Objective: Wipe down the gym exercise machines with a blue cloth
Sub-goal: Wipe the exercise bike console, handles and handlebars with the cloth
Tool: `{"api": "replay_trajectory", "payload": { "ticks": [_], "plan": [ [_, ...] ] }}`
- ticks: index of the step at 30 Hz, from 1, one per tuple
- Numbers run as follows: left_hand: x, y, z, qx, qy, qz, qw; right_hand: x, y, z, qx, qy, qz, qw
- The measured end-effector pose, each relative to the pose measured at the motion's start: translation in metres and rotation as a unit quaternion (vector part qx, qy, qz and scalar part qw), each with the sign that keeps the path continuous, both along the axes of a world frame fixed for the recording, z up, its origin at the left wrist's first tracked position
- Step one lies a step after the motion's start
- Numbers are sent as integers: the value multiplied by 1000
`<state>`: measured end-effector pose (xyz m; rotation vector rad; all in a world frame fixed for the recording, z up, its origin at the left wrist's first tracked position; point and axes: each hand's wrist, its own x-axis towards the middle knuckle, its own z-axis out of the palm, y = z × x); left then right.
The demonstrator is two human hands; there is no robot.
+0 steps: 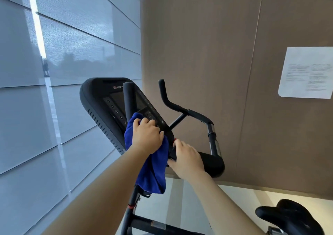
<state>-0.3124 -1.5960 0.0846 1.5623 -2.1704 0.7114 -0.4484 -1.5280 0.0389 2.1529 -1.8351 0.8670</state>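
We see a deep blue cloth [153, 169] against a black console [97, 97] whose keys carry small white numbers. The handlebars [180, 108] are matte black with shiny silver sections, and the saddle [292, 215] is black too. A thin red ring [131, 206] bands the black frame post [128, 216]. The wall [198, 45] is plain brown, the paper [306, 72] white with grey print, the blinds [81, 27] pale grey-blue in horizontal bands.

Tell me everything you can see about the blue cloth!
The cloth is deep blue, soft and fuzzy like a towel. It is bunched, not flat. The left hand grips its top part against the bike's black handlebar, by the console. The rest hangs loose in folds below the hand.
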Motion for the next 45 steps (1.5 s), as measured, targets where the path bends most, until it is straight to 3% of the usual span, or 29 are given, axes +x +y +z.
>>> {"api": "replay_trajectory", "payload": {
  "ticks": [5,10,13,18,21,26,32,37,45],
  "plan": [
    [22,0,-15,-69,7,-117,991,-1,-4,-5,-19,-3,2,1000],
    [58,-24,1,-88,-165,-250,950,0,-7,-7,-37,-5,-3,999],
    [50,-27,7,-99,-172,-236,951,1,-7,-7,-44,3,-10,999],
    [25,-9,-3,-112,-48,-131,984,3,-3,-5,-43,-1,-11,999],
    [18,-3,-5,-113,-18,-103,988,3,-1,-5,-40,-1,-13,999],
    [24,-9,3,-119,-94,-136,979,5,-1,-3,-31,-3,-19,999],
    [42,-20,36,-205,-229,-229,923,4,-3,-3,-27,4,-23,999],
    [69,-37,89,-288,-196,-164,923,2,-5,-4,-25,16,-24,999],
    [52,-47,55,-199,-148,-121,961,2,-3,-5,-31,13,-18,999]
  ]
}}
